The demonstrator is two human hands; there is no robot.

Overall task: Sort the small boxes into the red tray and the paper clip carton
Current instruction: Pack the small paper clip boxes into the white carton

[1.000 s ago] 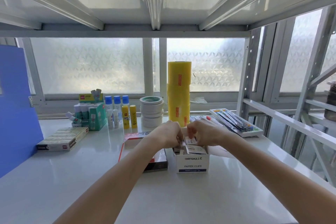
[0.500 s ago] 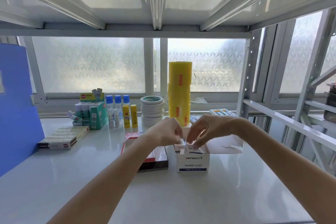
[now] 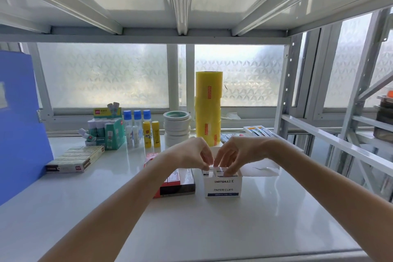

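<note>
Small box (image 3: 220, 170) now seated lower in paper clip carton (image 3: 222, 185); left hand (image 3: 192, 154), right hand (image 3: 236, 153) both pinching it (slot nearly filled).

1. The paper clip carton (image 3: 222, 186) is white with a "PAPER CLIPS" label, upright and open-topped, directly below the fingers (image 3: 228, 171).
2. Small boxes (image 3: 219, 171), white with dark print, stand inside it, touching the fingers.
3. The red tray (image 3: 174, 187), low, with a dark front wall, lies just left of the fingers, beside the carton.
</note>
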